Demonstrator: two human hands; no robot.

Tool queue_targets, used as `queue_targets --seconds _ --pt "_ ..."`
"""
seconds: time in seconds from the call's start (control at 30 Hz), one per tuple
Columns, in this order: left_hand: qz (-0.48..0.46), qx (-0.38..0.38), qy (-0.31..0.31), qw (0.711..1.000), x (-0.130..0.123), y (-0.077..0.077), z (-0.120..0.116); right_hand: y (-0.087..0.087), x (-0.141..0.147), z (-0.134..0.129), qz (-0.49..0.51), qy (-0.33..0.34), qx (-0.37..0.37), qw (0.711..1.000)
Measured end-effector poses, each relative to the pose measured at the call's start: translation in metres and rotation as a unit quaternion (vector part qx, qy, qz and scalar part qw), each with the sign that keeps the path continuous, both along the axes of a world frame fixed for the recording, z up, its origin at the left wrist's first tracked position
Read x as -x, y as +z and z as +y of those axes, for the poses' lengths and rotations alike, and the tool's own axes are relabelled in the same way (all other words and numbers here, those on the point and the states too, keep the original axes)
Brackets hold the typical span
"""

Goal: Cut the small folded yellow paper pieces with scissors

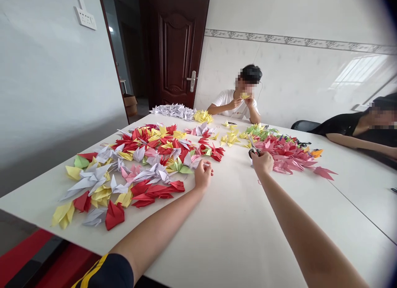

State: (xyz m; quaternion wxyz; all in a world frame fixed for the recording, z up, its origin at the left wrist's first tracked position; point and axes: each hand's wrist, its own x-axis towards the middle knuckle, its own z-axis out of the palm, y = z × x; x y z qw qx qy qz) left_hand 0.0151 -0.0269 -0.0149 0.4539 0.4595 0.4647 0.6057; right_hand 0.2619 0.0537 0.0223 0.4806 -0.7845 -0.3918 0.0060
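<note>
Left hand (203,175): curled, fingertips at white paper crane (190,161); grip hard to see.
Right hand (262,162): closed around scissors (252,150), blades partly hidden.

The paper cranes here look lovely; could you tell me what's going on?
The right hand grips scissors beside a heap of pink cranes, while the left hand rests by a mixed pile of red, white and yellow cranes. Across the table, a co-worker holds a yellow crane near their face; another person sits to the right.
</note>
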Motion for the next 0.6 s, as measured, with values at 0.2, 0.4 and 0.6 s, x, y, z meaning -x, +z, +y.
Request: queue_targets --seconds 0.2,0.4,0.6 --pt "-0.006 0.002 -0.004 1.0 0.0 0.002 -0.002 -0.005 0.08 -0.092 0.235 0.203 -0.073 0.948" --pt "0.07 -0.01 -0.015 0.997 0.0 0.001 -0.006 -0.034 0.13 -0.185 0.377 0.287 -0.048 0.879" --pt "0.316 -0.182 -0.069 0.929 -0.004 0.023 -0.035 -0.043 0.131 -0.185 0.354 0.301 -0.066 0.883"
